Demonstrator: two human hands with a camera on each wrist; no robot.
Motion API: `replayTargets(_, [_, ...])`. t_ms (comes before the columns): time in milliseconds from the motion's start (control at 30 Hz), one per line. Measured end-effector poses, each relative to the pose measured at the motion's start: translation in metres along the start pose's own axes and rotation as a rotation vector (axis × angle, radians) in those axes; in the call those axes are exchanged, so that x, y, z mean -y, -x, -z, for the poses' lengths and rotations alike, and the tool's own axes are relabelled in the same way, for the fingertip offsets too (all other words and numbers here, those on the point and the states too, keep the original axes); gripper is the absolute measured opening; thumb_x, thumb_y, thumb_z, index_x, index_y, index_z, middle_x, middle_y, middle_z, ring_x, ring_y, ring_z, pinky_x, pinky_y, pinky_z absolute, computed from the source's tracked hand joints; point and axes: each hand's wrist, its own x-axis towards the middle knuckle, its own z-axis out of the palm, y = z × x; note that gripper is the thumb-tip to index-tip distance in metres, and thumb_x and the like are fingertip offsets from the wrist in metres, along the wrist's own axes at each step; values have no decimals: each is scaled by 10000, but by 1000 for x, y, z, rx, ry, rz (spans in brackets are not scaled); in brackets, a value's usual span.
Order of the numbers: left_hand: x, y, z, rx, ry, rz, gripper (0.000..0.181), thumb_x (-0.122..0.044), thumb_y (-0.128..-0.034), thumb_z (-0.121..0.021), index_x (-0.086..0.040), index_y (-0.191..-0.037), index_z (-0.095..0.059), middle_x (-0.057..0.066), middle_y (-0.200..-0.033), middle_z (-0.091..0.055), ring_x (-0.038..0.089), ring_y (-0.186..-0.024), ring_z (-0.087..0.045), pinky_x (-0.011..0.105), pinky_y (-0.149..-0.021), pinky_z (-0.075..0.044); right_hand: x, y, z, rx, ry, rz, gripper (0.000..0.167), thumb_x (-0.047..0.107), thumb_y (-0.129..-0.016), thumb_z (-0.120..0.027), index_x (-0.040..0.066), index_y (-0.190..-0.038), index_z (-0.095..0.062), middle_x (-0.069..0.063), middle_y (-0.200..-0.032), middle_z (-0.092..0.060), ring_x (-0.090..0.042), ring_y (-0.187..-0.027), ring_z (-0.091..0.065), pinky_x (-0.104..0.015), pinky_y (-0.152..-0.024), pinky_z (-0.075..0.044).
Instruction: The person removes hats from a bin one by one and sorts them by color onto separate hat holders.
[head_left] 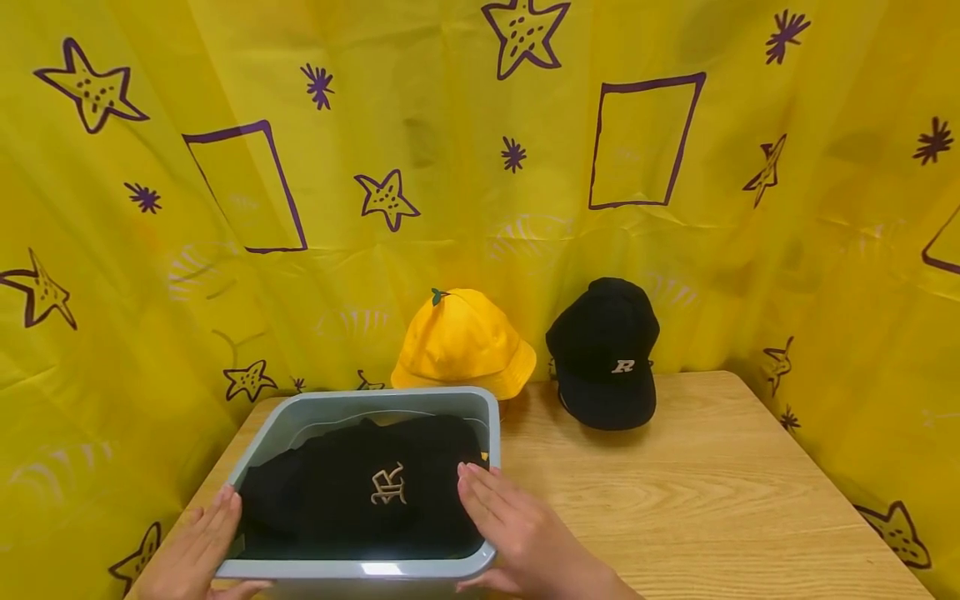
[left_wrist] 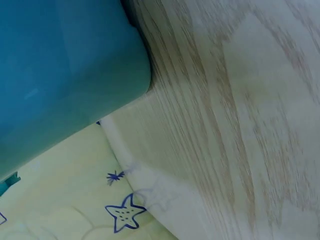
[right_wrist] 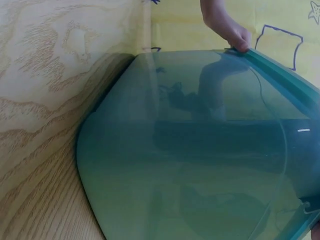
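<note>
Holding a tub [head_left: 352,569] near the left edge of the tabletop [head_left: 712,483], squarely between left hand [head_left: 191,550] and right hand [head_left: 525,533], neither nearer; long axis apparently from left to right. Gripping by both near corners, with fingers close together and right fingertips over the rim. Inside, black cloth [head_left: 315,500] with a pale letter; beyond, toward the far edge, a yellow hat [head_left: 465,342] and a black cap [head_left: 600,358].

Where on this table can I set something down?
The table is bare right of the bin and right hand, in front of the rear black cap, out to the right edge. Left is crowded: the bin, left hand against it, yellow hat behind.
</note>
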Motion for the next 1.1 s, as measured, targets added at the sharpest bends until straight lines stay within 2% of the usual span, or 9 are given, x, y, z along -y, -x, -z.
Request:
replayTargets(200, [-10, -3, 0, 32, 36, 43, 1003, -713, -784, -516, 12, -1449, -321, -61, -1558, -150, 8, -1422, -136, 174, -1146, -53, -3, 8, 5, 7, -37, -10, 814, 533, -814, -661, -55, -1345, -474, -183, -1385, -490, -257, -1287, -477, -319, -1038, -381])
replayTargets(400, [-22, -6, -4, -14, 22, 89, 1017, -732, -773, -513, 54, -1405, -382, -34, -1539, -212, 21, -1417, -173, 188, -1151, -73, -4, 13, 10, 6, -52, -24, 810, 528, -815, -662, -48, -1352, -470, -182, -1380, -496, -263, -1277, -487, -306, -1058, -348])
replayTargets(633, [-31, -11, -12, -88, 25, 59, 988, -728, -830, -437, 93, -1378, -395, 38, -1531, -242, 99, -1430, -193, 212, -1155, -115, -7, 20, 15, -21, -35, -26, 795, 541, -828, -642, -54, -1333, -492, -187, -1358, -517, -258, -1254, -511, -284, -1068, -325])
replayTargets(900, [-42, -14, -13, -84, 37, 93, 1010, -741, -775, -508, 91, -1345, -448, 42, -1496, -291, 73, -1421, -207, 204, -1152, -124, -10, 28, 20, -64, -33, -7, 797, 555, -836, -623, -84, -1298, -512, -215, -1338, -527, -271, -1253, -507, -264, -1108, -258])
replayTargets(1033, [-44, -15, -13, -53, 31, 99, 1017, -744, -762, -524, 40, -1399, -401, -3, -1503, -261, 57, -1424, -186, 192, -1151, -105, -12, 31, 21, -73, -52, -11, 794, 547, -837, -626, -88, -1300, -509, -221, -1342, -521, -263, -1262, -500, -263, -1107, -259])
replayTargets(1100, [-45, -17, -13, -56, 27, 84, 1012, -741, -772, -519, 35, -1408, -387, -4, -1508, -250, 68, -1426, -186, 200, -1154, -106, -12, 33, 22, -71, -62, -18, 791, 543, -836, -631, -81, -1306, -507, -215, -1346, -520, -255, -1265, -498, -259, -1106, -259])
